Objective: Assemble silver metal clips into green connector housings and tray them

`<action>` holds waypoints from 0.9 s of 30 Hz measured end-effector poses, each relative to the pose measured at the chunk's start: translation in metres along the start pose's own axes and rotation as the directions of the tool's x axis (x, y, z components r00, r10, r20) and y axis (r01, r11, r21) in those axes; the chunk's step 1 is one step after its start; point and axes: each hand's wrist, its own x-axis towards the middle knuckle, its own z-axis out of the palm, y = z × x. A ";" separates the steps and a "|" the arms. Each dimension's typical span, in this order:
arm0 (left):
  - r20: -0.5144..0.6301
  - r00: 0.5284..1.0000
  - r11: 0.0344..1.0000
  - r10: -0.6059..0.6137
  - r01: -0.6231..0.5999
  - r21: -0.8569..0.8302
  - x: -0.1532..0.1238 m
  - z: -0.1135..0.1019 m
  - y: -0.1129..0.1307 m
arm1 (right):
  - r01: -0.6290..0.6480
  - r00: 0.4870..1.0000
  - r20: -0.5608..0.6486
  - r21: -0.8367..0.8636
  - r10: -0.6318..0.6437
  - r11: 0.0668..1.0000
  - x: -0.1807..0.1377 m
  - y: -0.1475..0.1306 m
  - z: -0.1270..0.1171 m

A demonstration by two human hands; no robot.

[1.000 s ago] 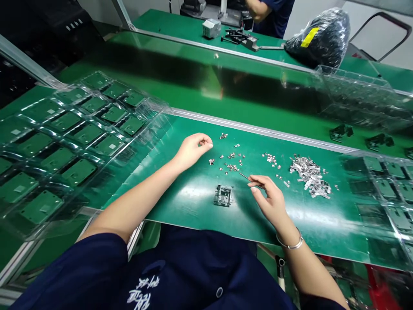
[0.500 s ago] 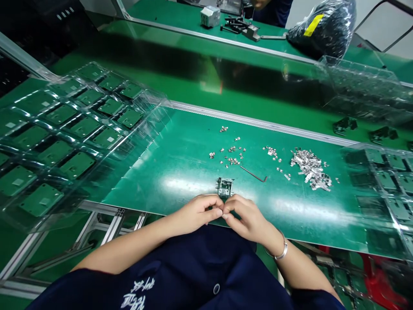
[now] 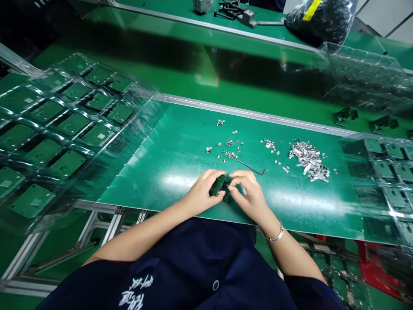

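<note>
There it was, the dark green part (image 3: 219, 185), small and blocky, uneven along its outline, with a lighter break between its two darker sides and much of its surface covered by skin! It sat at the near side of the bench (image 3: 155, 172), though whether it touched the top or hung just above could not be told. The left hand (image 3: 205, 192) had it, fingers curled round its left side, thumb at the near face, closed on it. Across from it, the right hand (image 3: 248, 192) brought bent fingers and thumb close together at the part's right side (whether they pinched anything tiny, no telling). And the room? Just beyond the hands lay the hex key (image 3: 251, 167), then loose scatterings of little metal pieces (image 3: 231, 155), with the big silvery pile (image 3: 309, 160) well off to the right. Wide bare green ran left to the clear tray (image 3: 113, 142), and more opened on the right, short of the other tray (image 3: 390, 206). A metal rail (image 3: 245, 113) closed the far side, while the front edge ran tight under both wrists, right by the dark shirt (image 3: 193, 258).
</note>
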 end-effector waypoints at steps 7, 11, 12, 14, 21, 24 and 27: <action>-0.012 0.999 0.998 0.053 -0.052 0.044 -0.004 -0.001 0.004 | 0.013 1.000 -0.025 0.003 -0.013 1.000 0.001 -0.001 0.007; -0.035 0.994 0.985 0.101 -0.095 0.142 -0.007 0.001 0.007 | -0.019 0.999 -0.045 0.011 0.020 1.000 -0.001 -0.002 0.009; -0.040 0.992 0.979 0.116 -0.107 0.173 -0.008 0.001 0.008 | -0.019 0.999 -0.047 0.009 0.019 1.000 -0.001 -0.002 0.009; -0.036 0.991 0.971 0.131 -0.120 0.209 -0.009 0.001 0.009 | -0.006 0.999 -0.041 0.003 0.006 1.000 -0.001 -0.003 0.009; 0.013 0.997 0.978 0.079 -0.079 0.195 -0.011 -0.003 0.011 | 0.008 1.000 -0.011 -0.102 -0.010 0.995 -0.001 -0.004 0.009; 0.078 0.996 0.993 0.032 -0.040 0.109 -0.008 -0.007 0.010 | 0.002 1.000 0.009 -0.092 -0.001 0.996 0.000 -0.005 0.009; 0.100 0.995 1.000 0.016 -0.017 0.018 -0.005 -0.009 0.009 | -0.016 1.000 0.009 -0.027 0.016 1.000 0.002 -0.006 0.008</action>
